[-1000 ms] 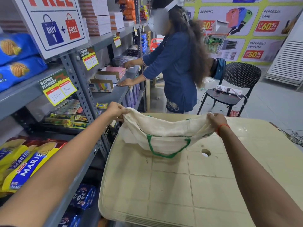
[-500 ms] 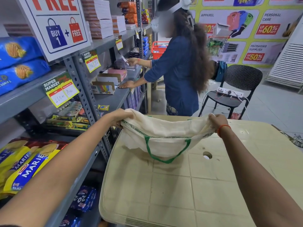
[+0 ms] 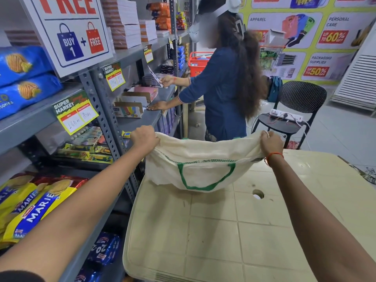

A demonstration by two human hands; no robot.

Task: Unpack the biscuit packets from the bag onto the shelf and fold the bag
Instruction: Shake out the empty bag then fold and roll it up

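Note:
A cream cloth bag (image 3: 203, 169) with green handles hangs stretched between both hands above the far edge of a beige plastic table (image 3: 234, 231). My left hand (image 3: 144, 137) grips its left end and my right hand (image 3: 271, 141), with a red thread at the wrist, grips its right end. The bag sags in the middle and looks limp. Yellow and blue Marie biscuit packets (image 3: 30, 206) lie on the grey shelf (image 3: 85, 251) at lower left. Blue cookie packets (image 3: 22, 78) sit on a higher shelf.
The metal rack (image 3: 101, 110) runs along the left, touching the table's left side. A person in blue (image 3: 221, 88) stands just beyond the table at the shelves. A black chair (image 3: 295, 106) with a power strip stands at the right rear. Dark packets (image 3: 105, 247) lie low.
Both hands have raised the bag slightly and pulled it wider apart, so it hangs flatter. The person behind has lifted one hand with a small card.

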